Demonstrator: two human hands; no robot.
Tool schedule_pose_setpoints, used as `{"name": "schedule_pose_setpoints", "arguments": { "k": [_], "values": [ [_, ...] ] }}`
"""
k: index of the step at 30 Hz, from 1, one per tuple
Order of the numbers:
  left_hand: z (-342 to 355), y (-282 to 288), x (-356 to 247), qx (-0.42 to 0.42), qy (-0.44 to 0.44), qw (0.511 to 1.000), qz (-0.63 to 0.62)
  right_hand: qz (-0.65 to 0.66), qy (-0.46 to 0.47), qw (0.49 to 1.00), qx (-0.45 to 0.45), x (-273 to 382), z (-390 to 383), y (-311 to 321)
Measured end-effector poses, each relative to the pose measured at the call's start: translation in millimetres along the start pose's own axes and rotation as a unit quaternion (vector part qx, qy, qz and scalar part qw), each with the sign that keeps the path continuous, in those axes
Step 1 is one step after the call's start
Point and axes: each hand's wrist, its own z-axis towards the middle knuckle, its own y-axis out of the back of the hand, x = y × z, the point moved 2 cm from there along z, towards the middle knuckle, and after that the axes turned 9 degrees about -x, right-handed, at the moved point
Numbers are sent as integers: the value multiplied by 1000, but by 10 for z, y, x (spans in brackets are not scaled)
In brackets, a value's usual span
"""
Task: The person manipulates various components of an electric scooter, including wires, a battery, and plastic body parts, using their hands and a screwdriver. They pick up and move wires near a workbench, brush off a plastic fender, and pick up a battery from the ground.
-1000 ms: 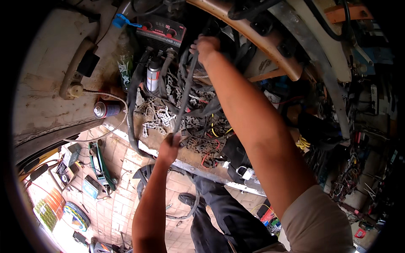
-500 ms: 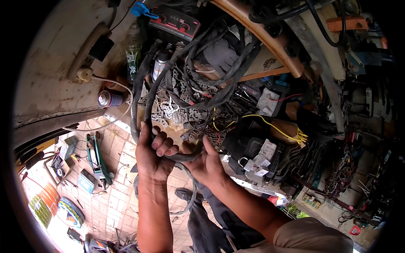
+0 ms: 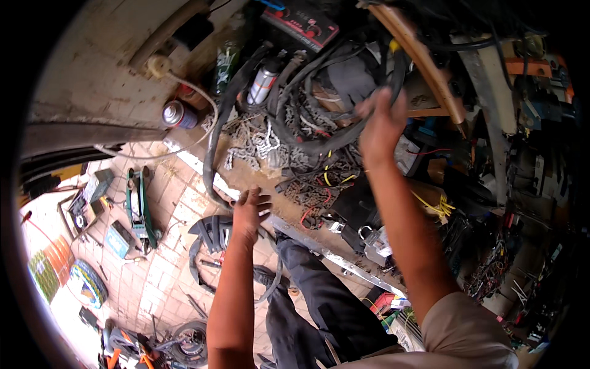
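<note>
My left hand [image 3: 249, 212] is raised with fingers apart, beside a dark cable [image 3: 210, 160] hanging down over the metal ledge [image 3: 295, 230]. My right hand [image 3: 382, 123] is blurred against the looped thick black cables [image 3: 310, 146] at the upper right; I cannot tell whether it grips one. Behind the loops are a black welding machine with red knobs [image 3: 298, 24], a silver spray can [image 3: 262, 85], a grey fabric item [image 3: 344, 77] and tangled chains [image 3: 246, 154].
Another can [image 3: 178, 115] stands left. Below, the paved floor [image 3: 172, 258] holds a green floor jack [image 3: 140, 206], a tyre [image 3: 89, 283], coiled hose [image 3: 206, 243] and a bike [image 3: 184, 341]. A black box [image 3: 344, 203] and wire clutter [image 3: 491, 258] lie right.
The cable both hands held low at centre has left my left hand, whose fingers have opened. My right hand has moved up and right to the cable loops.
</note>
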Motion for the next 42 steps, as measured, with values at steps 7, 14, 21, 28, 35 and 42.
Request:
{"name": "schedule_pose_setpoints", "arguments": {
  "k": [7,14,21,28,35,42],
  "values": [
    [1194,1349,709,-220,-100,934,263,-551,345,757,-71,-373,1060,150],
    [1806,1375,388,-144,-209,933,254,-268,-128,873,385,-812,-2064,236],
    [1201,1178,444,16,-175,943,283,-277,-277,867,309,-1767,-3518,447],
    [-450,573,30,97,-210,932,279,-189,-373,801,428,-1387,-3931,509],
    [-1134,969,155,352,-182,892,216,326,-654,673,114,802,-2940,325],
    [-1126,1457,426,375,-58,887,264,559,-521,602,-234,734,-1150,384]
  ]
}}
